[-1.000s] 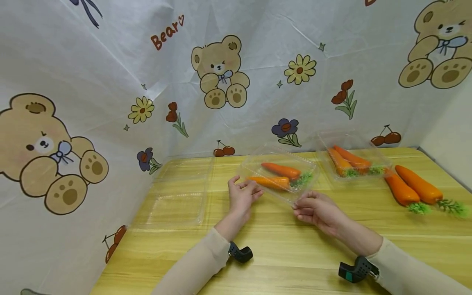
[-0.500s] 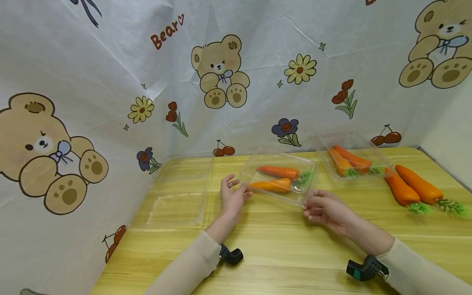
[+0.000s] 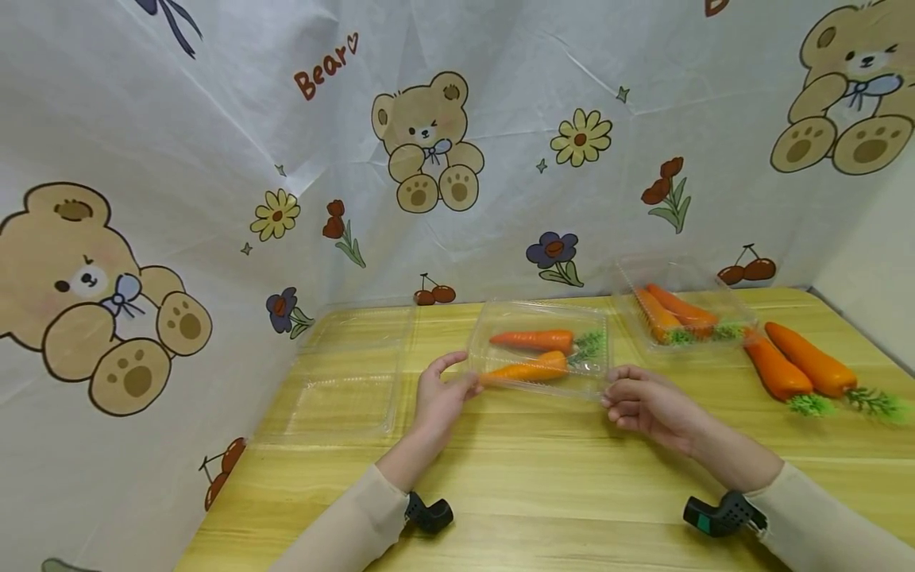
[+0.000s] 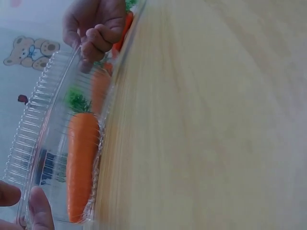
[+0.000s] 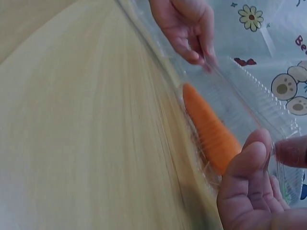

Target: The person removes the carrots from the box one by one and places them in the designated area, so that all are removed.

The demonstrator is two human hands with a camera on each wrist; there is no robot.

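Observation:
A clear plastic clamshell box (image 3: 550, 314) with its lid down lies between my hands, two carrots inside: a redder one (image 3: 532, 340) behind a lighter orange one (image 3: 527, 370). Both have green leafy tops toward the right. My left hand (image 3: 442, 393) pinches the box's front left corner; in the left wrist view its thumb (image 4: 41, 208) and a finger are at the rim. My right hand (image 3: 646, 403) pinches the front right corner, thumb and curled fingers (image 5: 249, 177) meeting at the rim in the right wrist view.
At left on the wooden table (image 3: 522, 469) lies an unfolded clear clamshell box (image 3: 391, 405). Another clear box (image 3: 665, 270) holding carrots stands at back right. Two loose carrots, one nearer (image 3: 777, 369) and one farther right (image 3: 811, 357), lie beside it. A bear-print cloth (image 3: 500, 48) hangs behind.
The box has turned from a slant to nearly square and come slightly nearer. My left hand has moved left, my right hand right, both staying at its front corners.

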